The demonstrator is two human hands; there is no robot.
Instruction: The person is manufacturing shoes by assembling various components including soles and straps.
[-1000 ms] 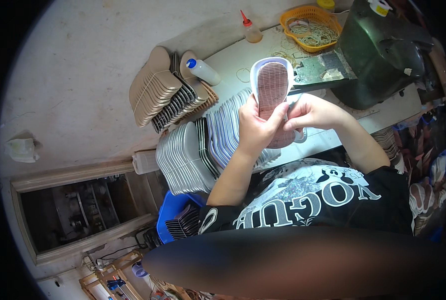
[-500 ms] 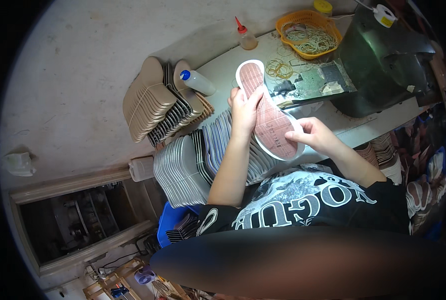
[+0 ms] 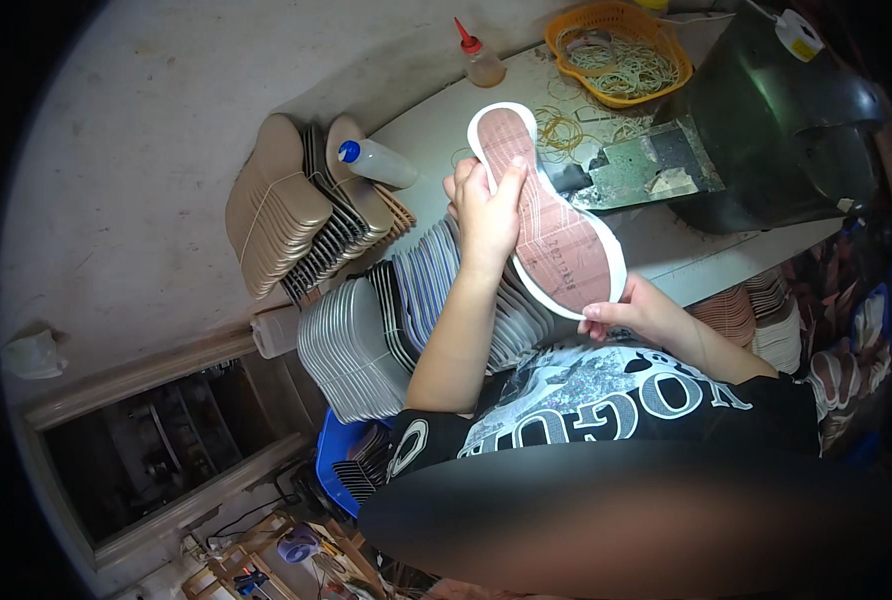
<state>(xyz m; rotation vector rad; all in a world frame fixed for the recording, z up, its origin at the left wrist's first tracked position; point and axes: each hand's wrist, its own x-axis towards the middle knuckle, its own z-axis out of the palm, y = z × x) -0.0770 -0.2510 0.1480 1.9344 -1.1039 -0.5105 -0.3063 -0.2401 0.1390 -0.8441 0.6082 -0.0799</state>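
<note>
Above the table's near edge, left hand and right hand pinch the shoe sole — thin edge grips; it could slip.

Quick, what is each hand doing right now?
Left hand: closed on the upper part of the shoe sole.
Right hand: fingers pinching the sole's lower end.
</note>
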